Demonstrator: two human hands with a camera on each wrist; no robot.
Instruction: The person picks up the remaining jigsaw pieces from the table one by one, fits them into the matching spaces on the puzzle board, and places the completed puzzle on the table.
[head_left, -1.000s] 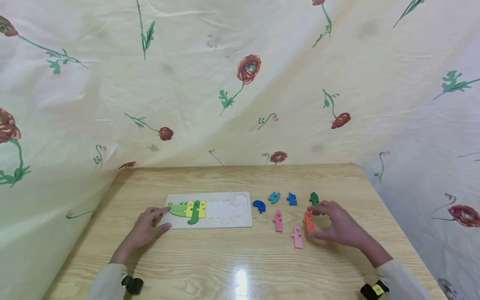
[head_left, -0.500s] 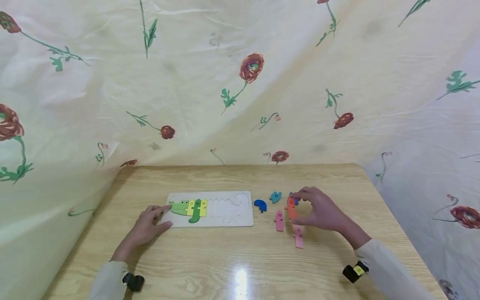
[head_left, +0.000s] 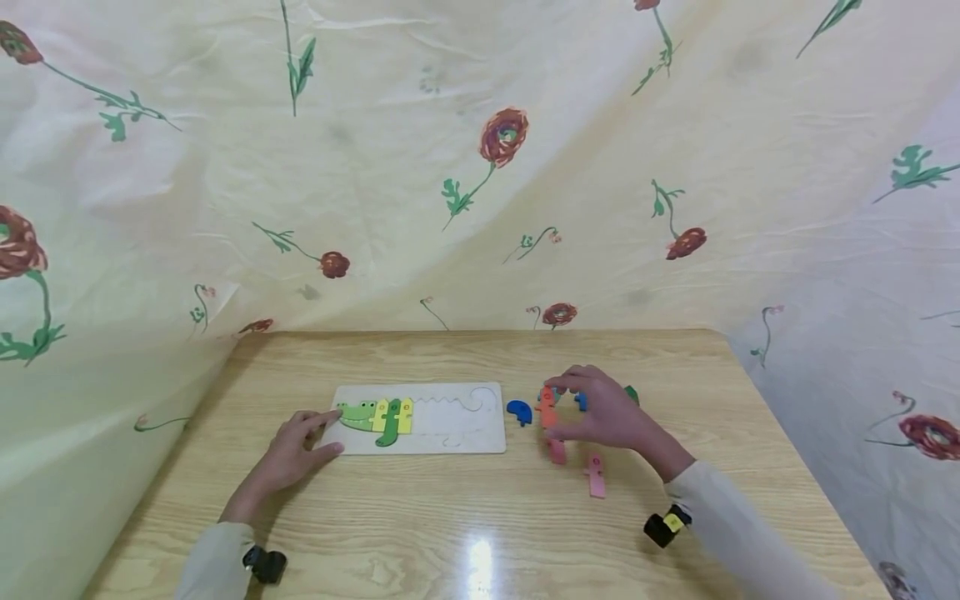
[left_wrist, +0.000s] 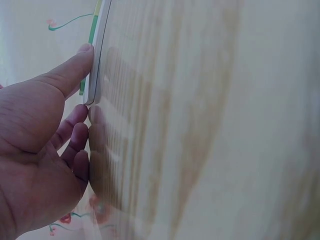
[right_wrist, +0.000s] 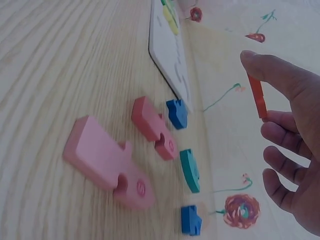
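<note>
My right hand [head_left: 603, 412] pinches an orange puzzle piece [head_left: 548, 408] between thumb and fingers, raised above the table just right of the board. In the right wrist view the orange piece [right_wrist: 257, 95] is seen edge-on. My left hand [head_left: 292, 454] rests at the left end of a white puzzle board [head_left: 450, 442], its index finger on the green crocodile head piece [head_left: 358, 417] and its thumb by the lower edge. The left wrist view has the thumb and a fingertip touching the board's rim. Yellow and green body pieces [head_left: 393, 419] sit beside the head; a drawn outline continues rightward.
Loose on the wooden table [head_left: 390, 525] lie a blue curved piece [head_left: 519, 412], a small blue piece [head_left: 581, 401], a pink piece [head_left: 557, 452], a paler pink piece [head_left: 596, 477], a teal piece [right_wrist: 189, 170] and a mostly hidden dark green piece [head_left: 632, 393]. Floral cloth hangs behind.
The right hand has carried the orange piece leftward from beside the dark green piece, past the paler pink one, to near the board. The left hand and board have stayed put.
</note>
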